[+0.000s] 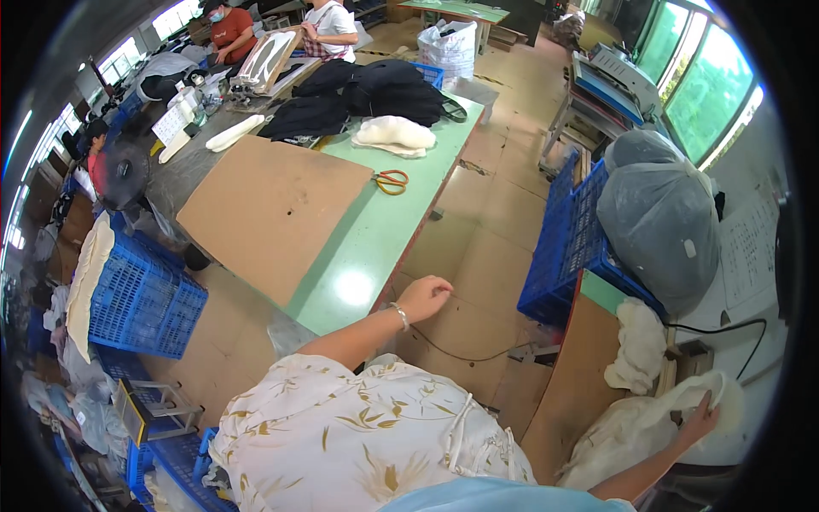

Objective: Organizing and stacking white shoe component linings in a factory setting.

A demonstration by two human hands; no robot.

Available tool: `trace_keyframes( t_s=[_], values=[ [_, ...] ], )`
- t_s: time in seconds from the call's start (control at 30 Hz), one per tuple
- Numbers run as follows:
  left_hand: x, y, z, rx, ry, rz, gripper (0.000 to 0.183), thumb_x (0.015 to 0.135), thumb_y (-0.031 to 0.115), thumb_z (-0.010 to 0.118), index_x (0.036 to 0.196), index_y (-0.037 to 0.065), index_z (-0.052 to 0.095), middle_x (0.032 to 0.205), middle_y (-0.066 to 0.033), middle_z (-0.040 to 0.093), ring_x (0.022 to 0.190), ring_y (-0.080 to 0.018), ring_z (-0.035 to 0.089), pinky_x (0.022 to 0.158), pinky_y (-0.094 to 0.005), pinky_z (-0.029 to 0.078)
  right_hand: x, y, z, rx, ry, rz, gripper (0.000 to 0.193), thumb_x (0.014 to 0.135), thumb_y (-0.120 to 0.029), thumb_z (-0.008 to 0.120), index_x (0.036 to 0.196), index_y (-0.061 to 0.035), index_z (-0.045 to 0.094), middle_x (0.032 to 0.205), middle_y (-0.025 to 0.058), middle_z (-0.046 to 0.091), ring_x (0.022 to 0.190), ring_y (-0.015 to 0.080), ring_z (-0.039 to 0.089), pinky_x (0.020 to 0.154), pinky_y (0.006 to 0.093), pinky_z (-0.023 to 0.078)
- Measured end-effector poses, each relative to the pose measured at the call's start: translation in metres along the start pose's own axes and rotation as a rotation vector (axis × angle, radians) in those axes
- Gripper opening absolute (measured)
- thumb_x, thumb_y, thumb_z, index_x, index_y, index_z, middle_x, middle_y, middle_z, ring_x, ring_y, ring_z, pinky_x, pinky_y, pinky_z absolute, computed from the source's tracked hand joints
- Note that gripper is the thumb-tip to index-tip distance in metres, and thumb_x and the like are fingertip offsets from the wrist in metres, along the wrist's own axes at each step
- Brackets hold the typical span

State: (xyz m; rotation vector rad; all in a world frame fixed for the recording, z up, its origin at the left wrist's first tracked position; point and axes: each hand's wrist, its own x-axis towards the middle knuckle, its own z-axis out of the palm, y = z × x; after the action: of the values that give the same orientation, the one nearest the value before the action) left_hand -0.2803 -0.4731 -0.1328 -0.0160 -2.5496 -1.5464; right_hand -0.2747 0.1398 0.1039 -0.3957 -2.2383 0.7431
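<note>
My left hand (425, 299), with a bracelet at its wrist, hangs over the floor beside the green table (354, 286). Its fingers are curled in, and I see nothing in them. At the lower right, my right hand (701, 420) grips the edge of a cream, fluffy padding piece (627, 439), which droops over a brown board (570, 375). More cream padding (640, 346) is heaped just beyond it. On the table lie a large brown sheet (273, 209), scissors with orange-red handles (392, 182), a cream padding stack (392, 135) and black fabric pieces (375, 90).
Blue crates (141, 294) stand at the left, near a small step stool (158, 410). To the right, a blue crate (550, 247) sits beside a full grey plastic bag (661, 218). A cable (461, 357) crosses the floor. Two people (232, 38) (331, 30) work at the far end.
</note>
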Motion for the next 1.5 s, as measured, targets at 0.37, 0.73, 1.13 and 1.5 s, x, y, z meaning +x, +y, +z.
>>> trace_keyframes(
  t_s=[0.37,0.73,1.13,1.5],
  values=[
    [-0.004,-0.074,-0.083,-0.084,0.219,-0.331,0.020,0.084,0.014,0.057,0.098,0.003,0.065,0.090,-0.0103,0.067,0.074,-0.0155,0.063,0.068,-0.0269,0.049,-0.050,-0.039,0.268,0.168,-0.317,-0.080,0.032,0.086,-0.017,0.060,0.109,0.0045,0.055,0.087,0.0128,0.061,0.077,0.0191,0.057,0.069,0.0278,0.044],
    [0.137,-0.057,-0.064,-0.089,0.399,-0.358,0.035,0.087,0.010,0.056,0.121,0.000,0.051,0.098,-0.0105,0.062,0.074,-0.0123,0.060,0.066,-0.0241,0.049,0.067,-0.203,0.416,0.599,-0.595,-0.239,0.015,0.086,-0.005,0.058,0.099,0.0017,0.057,0.083,0.0006,0.056,0.077,0.0058,0.048,0.070,0.0208,0.040],
    [0.379,-0.017,-0.020,0.488,0.451,-0.184,0.012,0.071,0.015,0.072,0.072,0.003,0.069,0.074,-0.0109,0.066,0.068,-0.0234,0.062,0.063,-0.0311,0.048,0.187,-0.225,0.622,0.601,-0.600,-0.104,0.014,0.085,-0.009,0.060,0.095,0.0013,0.058,0.075,0.0001,0.055,0.067,0.0050,0.046,0.060,0.0204,0.038],
    [0.540,-0.114,-0.081,0.411,0.690,-0.303,0.035,0.077,0.020,0.068,0.108,0.006,0.057,0.105,-0.0117,0.058,0.093,-0.0269,0.057,0.078,-0.0346,0.046,0.274,-0.256,0.805,0.370,-0.662,-0.231,0.016,0.084,-0.011,0.057,0.094,0.0015,0.055,0.079,0.0209,0.057,0.072,0.0273,0.056,0.069,0.0330,0.044]
  ],
)
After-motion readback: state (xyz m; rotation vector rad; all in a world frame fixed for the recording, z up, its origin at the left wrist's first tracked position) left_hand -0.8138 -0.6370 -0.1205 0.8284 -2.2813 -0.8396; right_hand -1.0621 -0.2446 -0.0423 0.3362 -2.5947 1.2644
